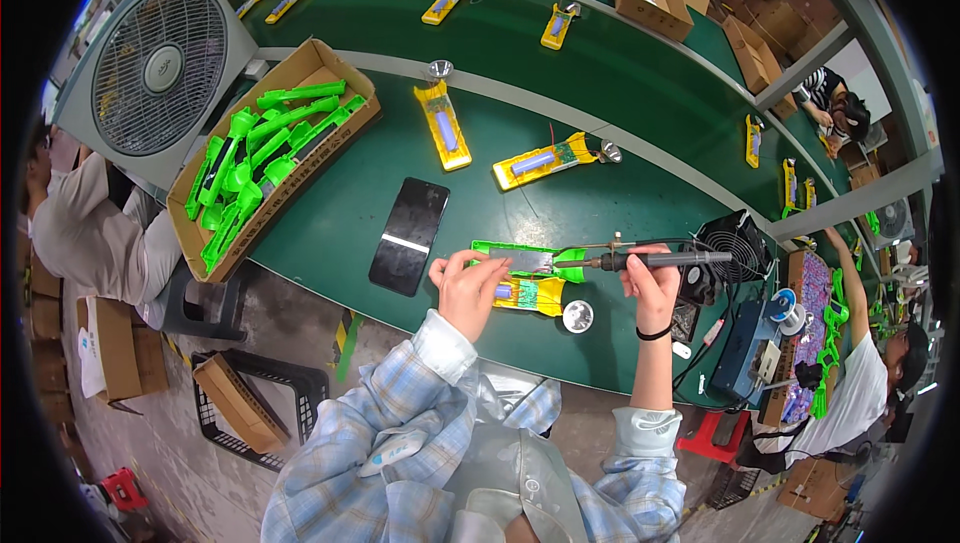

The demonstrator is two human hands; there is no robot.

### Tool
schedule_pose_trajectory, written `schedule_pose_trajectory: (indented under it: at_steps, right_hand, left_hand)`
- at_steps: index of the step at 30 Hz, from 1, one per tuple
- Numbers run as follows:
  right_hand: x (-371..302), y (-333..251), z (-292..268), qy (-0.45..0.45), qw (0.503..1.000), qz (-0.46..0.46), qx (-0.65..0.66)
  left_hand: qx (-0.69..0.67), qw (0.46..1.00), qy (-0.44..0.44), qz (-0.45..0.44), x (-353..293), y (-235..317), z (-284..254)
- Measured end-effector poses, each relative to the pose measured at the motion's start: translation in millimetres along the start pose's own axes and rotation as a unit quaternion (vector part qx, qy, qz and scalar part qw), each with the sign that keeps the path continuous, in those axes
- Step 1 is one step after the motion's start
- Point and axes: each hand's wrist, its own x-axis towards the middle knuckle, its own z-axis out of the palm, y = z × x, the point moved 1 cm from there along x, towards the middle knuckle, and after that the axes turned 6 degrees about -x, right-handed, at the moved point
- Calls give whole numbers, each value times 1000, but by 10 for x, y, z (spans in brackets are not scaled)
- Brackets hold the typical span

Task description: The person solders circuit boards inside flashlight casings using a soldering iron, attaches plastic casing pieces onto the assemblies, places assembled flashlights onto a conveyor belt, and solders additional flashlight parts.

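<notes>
My right hand (651, 288) is closed around a soldering iron (690, 259), whose tip points left over a green plastic shell (485, 245). A flat grey rectangular plate (520, 261) lies over that shell, close to the iron's tip. At the plate's left end, the fingers of my left hand (466, 293) are pinched on it. Just below sits a yellow flashlight half (541, 296) with a circuit board and a battery, the battery partly hidden by my left fingers. A round silver reflector (578, 317) rests beside its right end.
A black phone (409, 236) and a carton (345, 121) of green shells lie left. Two yellow flashlight halves (447, 128) (530, 165) lie beyond. At right stand a black fan (735, 243), a solder spool (787, 311) and a blue soldering station (745, 348). Other people sit both sides.
</notes>
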Motion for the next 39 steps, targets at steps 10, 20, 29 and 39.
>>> schedule_pose_trajectory:
  at_steps: [10, 20, 29, 39]
  right_hand:
    - [125, 48, 166, -10, 1000, 7, 0]
    - [221, 126, 420, -58, 998, -3, -30]
    - [218, 196, 617, -92, 989, -2, -114]
    - [248, 243, 692, -97, 987, 3, -131]
  left_hand:
    - [-73, 993, 26, -87, -43, -170, 8]
    - [41, 994, 8, -96, 34, -124, -167]
    - [105, 986, -49, -116, 90, -220, -190]
    - [49, 982, -79, -164, 120, -363, -204]
